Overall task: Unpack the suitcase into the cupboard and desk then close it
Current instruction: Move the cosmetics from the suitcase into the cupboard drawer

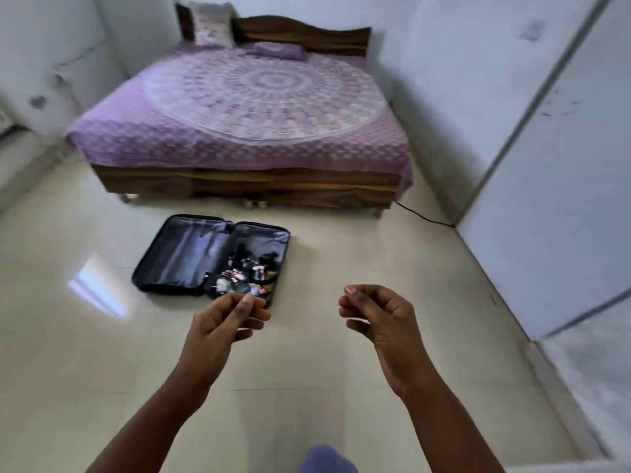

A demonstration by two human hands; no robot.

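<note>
Bed (252, 107) with purple mandala cover fills upper centre, wooden frame, pillows at headboard. Floor (341, 268) pale, glossy tile. Suitcase (208, 257) lies open flat on floor, centre-left, just below bed, dark shell and lining; left half bare, right half holds jumble of small items (244, 276), too blurred to name. Left hand (225, 319) lower centre, overlapping suitcase's near corner in frame, fingers loosely curled, holding nothing. Right hand (375, 315) right of it, well apart from suitcase, loosely curled, nothing held.
</note>
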